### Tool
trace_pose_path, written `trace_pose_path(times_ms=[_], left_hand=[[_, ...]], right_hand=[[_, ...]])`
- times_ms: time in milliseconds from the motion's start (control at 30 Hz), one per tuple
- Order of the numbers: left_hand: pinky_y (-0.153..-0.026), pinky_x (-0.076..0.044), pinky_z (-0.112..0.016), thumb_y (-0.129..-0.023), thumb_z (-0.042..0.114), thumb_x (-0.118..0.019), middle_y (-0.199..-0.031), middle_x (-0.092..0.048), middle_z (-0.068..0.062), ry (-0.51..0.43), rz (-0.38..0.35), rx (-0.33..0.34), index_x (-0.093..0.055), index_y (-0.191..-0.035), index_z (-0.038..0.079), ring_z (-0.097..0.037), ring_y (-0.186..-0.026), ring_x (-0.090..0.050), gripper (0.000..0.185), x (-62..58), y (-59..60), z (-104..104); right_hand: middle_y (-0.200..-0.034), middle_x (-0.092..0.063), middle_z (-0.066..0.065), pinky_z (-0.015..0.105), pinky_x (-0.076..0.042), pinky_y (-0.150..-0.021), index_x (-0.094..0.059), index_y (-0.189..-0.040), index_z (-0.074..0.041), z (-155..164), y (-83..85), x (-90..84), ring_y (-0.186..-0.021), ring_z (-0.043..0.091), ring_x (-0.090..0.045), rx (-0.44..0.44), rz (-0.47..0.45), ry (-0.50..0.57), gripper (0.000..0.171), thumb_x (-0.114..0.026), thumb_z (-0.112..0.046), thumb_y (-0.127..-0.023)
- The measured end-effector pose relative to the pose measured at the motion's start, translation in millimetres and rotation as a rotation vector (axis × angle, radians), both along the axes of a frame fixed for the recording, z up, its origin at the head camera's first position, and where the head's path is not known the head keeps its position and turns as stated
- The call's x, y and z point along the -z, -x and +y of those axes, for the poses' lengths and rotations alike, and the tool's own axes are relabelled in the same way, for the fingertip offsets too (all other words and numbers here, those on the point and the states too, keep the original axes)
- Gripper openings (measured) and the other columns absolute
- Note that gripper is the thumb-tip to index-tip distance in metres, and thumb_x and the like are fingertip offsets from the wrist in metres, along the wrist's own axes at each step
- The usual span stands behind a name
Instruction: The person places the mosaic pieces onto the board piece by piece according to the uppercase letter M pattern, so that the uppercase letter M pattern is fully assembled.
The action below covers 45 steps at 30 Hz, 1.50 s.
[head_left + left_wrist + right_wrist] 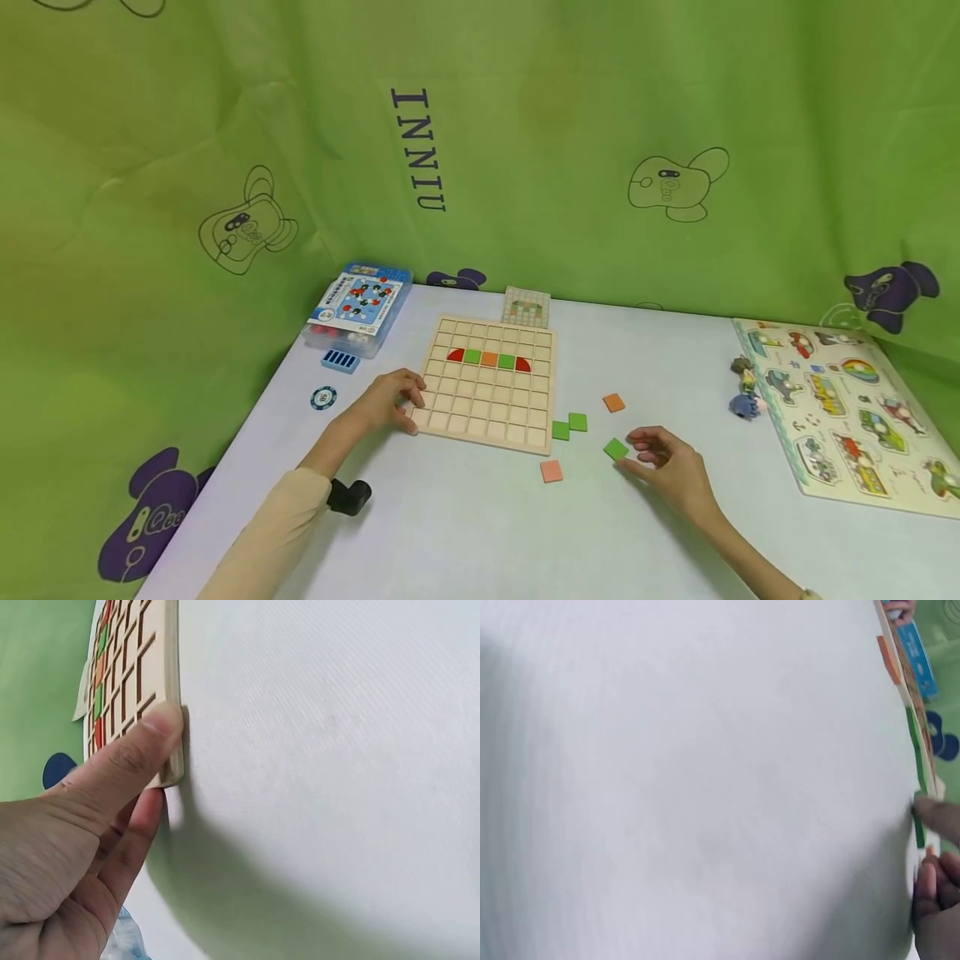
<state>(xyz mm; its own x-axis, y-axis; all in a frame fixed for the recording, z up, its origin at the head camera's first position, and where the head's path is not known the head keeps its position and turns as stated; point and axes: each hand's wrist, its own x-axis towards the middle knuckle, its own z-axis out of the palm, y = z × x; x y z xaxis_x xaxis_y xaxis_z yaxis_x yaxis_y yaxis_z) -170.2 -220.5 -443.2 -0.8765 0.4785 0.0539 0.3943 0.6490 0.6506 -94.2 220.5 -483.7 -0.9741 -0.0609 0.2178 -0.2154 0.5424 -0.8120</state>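
Note:
A wooden grid board (pixel 487 408) lies mid-table, with a row of red, green and orange pieces (pixel 489 359) set in its upper cells. My left hand (pixel 405 407) grips the board's near-left corner; in the left wrist view the thumb (pixel 150 739) presses on the board's edge (pixel 171 690). To the right of the board, my right hand (pixel 632 455) pinches a green square tile (pixel 616 449) that lies on the table. That tile (pixel 919 825) shows edge-on in the right wrist view with a fingertip (pixel 939 817) on it.
Loose tiles lie near the board: two green (pixel 568 426), an orange (pixel 613 402), a pink (pixel 551 471). A blue box (pixel 358 308), pattern card (pixel 527 307), chip (pixel 323 397), vehicle puzzle (pixel 847 408) and small figures (pixel 745 387) stand around. Green cloth hangs behind.

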Motion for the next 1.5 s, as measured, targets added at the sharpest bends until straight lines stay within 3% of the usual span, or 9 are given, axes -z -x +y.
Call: trace_pose_path(times_ms=[100,233,533,667,967,1267,1500], left_hand=[[-0.094,-0.044,-0.048,-0.058,-0.001,-0.087,-0.110,-0.060,-0.021,-0.014,0.002,0.016,-0.066,-0.080,-0.002,-0.039,-0.108,-0.055,0.030,0.8,0.6,-1],[-0.095,-0.042,-0.049,-0.059,-0.001,-0.086,-0.112,-0.060,-0.021,-0.017,-0.014,0.007,-0.065,-0.080,-0.001,-0.039,-0.110,-0.055,0.030,1.8,-0.6,-2],[-0.093,-0.044,-0.046,-0.060,0.000,-0.086,-0.114,-0.059,-0.019,-0.013,-0.060,-0.013,-0.065,-0.080,0.000,-0.038,-0.111,-0.053,0.029,0.7,-1.3,-2],[-0.096,-0.042,-0.048,-0.059,-0.001,-0.086,-0.112,-0.059,-0.020,-0.016,-0.040,-0.004,-0.065,-0.080,-0.001,-0.038,-0.110,-0.054,0.030,1.3,-0.9,-2],[-0.089,-0.046,-0.044,-0.058,-0.002,-0.087,-0.111,-0.060,-0.019,0.003,-0.025,0.002,-0.065,-0.079,-0.001,-0.037,-0.107,-0.055,0.030,1.1,1.1,0],[-0.094,-0.044,-0.047,-0.056,-0.003,-0.087,-0.108,-0.061,-0.018,0.020,-0.034,-0.027,-0.065,-0.077,-0.002,-0.035,-0.103,-0.057,0.031,-3.2,0.7,6],[-0.093,-0.044,-0.045,-0.055,-0.004,-0.087,-0.108,-0.061,-0.018,0.019,-0.026,-0.037,-0.066,-0.077,-0.002,-0.035,-0.105,-0.056,0.031,-2.7,0.4,5]], right_hand=[[-0.091,-0.069,0.009,0.012,-0.049,-0.067,-0.065,-0.097,0.000,-7,-4.7,3.5,-0.076,0.008,-0.063,0.057,0.067,-0.055,0.033,-0.082,0.001,-0.069],[-0.087,-0.069,0.008,0.012,-0.048,-0.064,-0.067,-0.093,0.000,-9,-4.3,7.1,-0.071,0.006,-0.061,0.069,0.114,-0.043,0.028,-0.080,0.006,-0.069],[-0.092,-0.069,0.017,0.014,-0.051,-0.064,-0.066,-0.097,0.003,-9,3.5,-0.5,-0.074,0.004,-0.065,0.084,-0.043,0.111,0.023,-0.075,0.005,-0.076],[-0.101,-0.068,0.021,0.016,-0.052,-0.062,-0.065,-0.102,0.004,-15,13.4,-6.9,-0.077,0.007,-0.068,0.076,-0.120,0.166,0.025,-0.075,0.000,-0.079],[-0.106,-0.067,0.023,0.014,-0.050,-0.065,-0.064,-0.105,0.005,-44,43.3,-13.7,-0.076,0.004,-0.066,0.069,-0.201,0.218,0.028,-0.075,-0.001,-0.080],[-0.105,-0.067,0.022,0.015,-0.051,-0.067,-0.064,-0.104,0.005,-88,72.5,-14.3,-0.086,0.027,-0.069,0.027,-0.199,0.250,0.027,-0.073,0.003,-0.079],[-0.100,-0.069,0.018,0.019,-0.053,-0.065,-0.066,-0.100,0.003,-131,86.7,-15.4,-0.083,0.027,-0.069,-0.002,-0.171,0.291,0.024,-0.073,0.004,-0.078]])
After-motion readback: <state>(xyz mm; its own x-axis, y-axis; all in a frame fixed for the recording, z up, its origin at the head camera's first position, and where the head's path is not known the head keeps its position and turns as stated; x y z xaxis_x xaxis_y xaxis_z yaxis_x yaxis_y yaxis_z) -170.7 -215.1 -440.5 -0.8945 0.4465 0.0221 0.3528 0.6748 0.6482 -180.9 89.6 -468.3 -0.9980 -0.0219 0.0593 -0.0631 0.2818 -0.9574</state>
